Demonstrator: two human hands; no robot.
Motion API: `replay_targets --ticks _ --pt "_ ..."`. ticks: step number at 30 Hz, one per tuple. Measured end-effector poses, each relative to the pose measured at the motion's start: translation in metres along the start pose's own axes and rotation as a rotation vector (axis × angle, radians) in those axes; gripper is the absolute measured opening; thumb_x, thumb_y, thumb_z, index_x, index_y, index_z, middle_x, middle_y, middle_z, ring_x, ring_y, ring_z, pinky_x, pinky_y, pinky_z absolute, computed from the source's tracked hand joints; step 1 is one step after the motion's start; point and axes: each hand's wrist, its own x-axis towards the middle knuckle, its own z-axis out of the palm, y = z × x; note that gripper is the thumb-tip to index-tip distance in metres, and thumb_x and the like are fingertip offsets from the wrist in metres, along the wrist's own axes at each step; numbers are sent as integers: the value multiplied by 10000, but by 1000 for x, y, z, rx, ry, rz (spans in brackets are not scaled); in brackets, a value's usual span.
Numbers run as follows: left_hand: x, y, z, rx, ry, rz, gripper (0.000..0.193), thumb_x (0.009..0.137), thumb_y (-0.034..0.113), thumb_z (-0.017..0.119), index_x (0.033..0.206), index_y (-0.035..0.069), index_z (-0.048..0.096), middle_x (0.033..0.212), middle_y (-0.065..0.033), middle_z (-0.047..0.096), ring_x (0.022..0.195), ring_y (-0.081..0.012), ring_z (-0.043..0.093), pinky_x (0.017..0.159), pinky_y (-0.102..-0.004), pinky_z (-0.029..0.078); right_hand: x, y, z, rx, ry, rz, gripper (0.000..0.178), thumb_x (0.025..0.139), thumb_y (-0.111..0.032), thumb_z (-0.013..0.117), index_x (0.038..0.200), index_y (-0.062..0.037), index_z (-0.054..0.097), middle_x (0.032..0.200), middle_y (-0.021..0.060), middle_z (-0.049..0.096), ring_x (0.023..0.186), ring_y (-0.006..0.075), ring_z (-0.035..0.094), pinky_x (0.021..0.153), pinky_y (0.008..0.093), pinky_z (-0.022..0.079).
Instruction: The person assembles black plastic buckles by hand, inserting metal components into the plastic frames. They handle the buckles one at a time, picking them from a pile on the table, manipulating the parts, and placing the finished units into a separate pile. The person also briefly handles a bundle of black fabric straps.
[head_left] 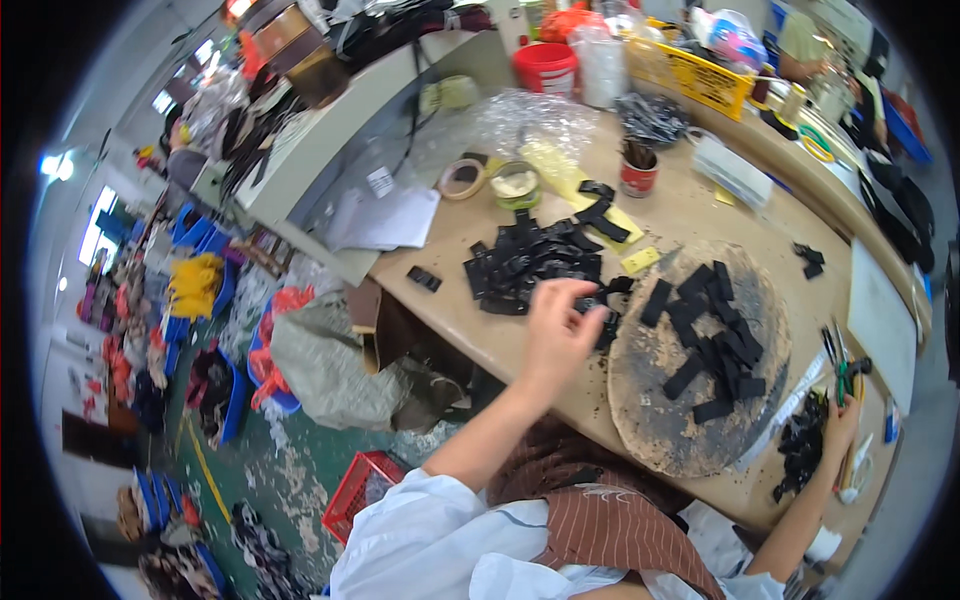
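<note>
My left hand point(562, 330) reaches over the near edge of a heap of black strip pieces point(530, 262). Its fingers are curved, with a gap between thumb and forefinger, and nothing clearly shows in them. On the round worn board point(640, 420) to its right lie more short black strips point(712, 350), loosely scattered. At the far right, my right hand point(842, 420) is closed around the lower end of a green-handled tool point(842, 372) whose exact kind I cannot make out. A bunch of black pieces point(800, 450) lies just left of that hand.
Behind the heap stand a tape roll point(462, 179), a round tin point(515, 186) and a red can point(638, 172). A clear plastic box point(733, 170), a red bucket point(545, 68) and a yellow crate point(700, 80) line the back. A white board point(882, 325) lies at right.
</note>
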Motion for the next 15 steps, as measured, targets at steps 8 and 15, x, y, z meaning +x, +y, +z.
replay_targets --ticks 8,15 --pt "-68 42 47 -520 -659 -278 312 819 104 653 1106 45 547 1058 -82 569 796 -92 602 674 -225 500 -55 -120 -37 614 37 -277 177 862 -43 560 1038 -22 572 810 -1 517 723 105 487 673 237 421" --pt "-80 43 60 -768 -927 -547 268 919 106 508 1154 -18 541 954 -82 645 862 -116 629 713 -247 531 -159 -250 -48 904 -503 -508 178 706 66 627 869 -1 605 840 62 553 740 133 530 658 227 432"
